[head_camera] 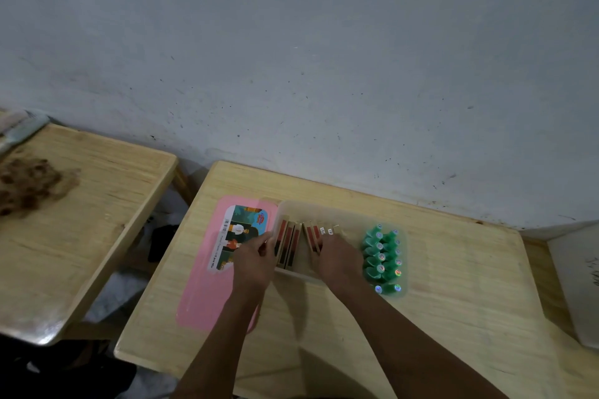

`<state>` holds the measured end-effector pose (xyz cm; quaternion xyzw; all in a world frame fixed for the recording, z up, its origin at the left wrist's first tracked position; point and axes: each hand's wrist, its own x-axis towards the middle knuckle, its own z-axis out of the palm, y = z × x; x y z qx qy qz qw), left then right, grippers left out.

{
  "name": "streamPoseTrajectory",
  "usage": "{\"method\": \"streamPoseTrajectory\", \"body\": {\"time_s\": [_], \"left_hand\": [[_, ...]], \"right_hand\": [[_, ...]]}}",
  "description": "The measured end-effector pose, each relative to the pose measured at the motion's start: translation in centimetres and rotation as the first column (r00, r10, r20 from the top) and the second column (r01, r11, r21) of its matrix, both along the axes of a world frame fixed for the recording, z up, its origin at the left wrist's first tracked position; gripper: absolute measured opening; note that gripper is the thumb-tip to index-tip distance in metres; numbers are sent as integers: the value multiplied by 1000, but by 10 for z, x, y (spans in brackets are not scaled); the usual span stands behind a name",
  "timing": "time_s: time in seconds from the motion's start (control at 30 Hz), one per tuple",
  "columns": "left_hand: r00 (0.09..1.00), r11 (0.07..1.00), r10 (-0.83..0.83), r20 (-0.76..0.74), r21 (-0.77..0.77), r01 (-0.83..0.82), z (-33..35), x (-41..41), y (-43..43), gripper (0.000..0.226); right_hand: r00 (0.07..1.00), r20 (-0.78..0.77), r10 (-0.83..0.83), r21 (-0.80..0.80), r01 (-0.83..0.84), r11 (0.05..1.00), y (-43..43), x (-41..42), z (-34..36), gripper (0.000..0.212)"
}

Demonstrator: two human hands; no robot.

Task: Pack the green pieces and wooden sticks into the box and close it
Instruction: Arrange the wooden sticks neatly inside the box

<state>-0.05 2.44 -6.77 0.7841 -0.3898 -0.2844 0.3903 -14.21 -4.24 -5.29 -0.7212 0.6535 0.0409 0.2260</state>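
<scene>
One translucent plastic box (324, 210), one pink rectangular lid (201, 298) bearing one printed label (241, 230) and two pale wooden tables (453, 285) are in frame. The flat wooden sticks with red and dark faces (288, 249) number three in one cluster and at least four in another. The small green plastic pieces (372, 272) total roughly a dozen, too blurred for an exact tally.

On your bench (453, 285) the box (324, 209) sits at 12 o'clock, its lid (201, 295) lying just beside it at 9 o'clock. In the box, sticks (288, 246) fill the 9 o'clock end and pieces (382, 256) the 3 o'clock end. A second bench (97, 204) stands well apart at 9 o'clock, with the wall (324, 58) behind both.
</scene>
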Motion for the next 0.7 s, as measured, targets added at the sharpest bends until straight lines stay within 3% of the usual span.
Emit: {"method": "streamPoseTrajectory", "body": {"time_s": [0.23,0.43,0.7], "left_hand": [[1000,1000,-5,-15,30,5,-1,0,0,31],[1000,1000,-5,-20,28,6,0,-1,0,31],[1000,1000,1,-19,30,0,-3,-1,0,31]], "right_hand": [[990,-46,136,-58,-139,989,3,9,-1,19],[968,-123,221,-203,-242,949,0,20,2,23],[963,-99,249,-127,-261,957,0,21,3,16]]}}
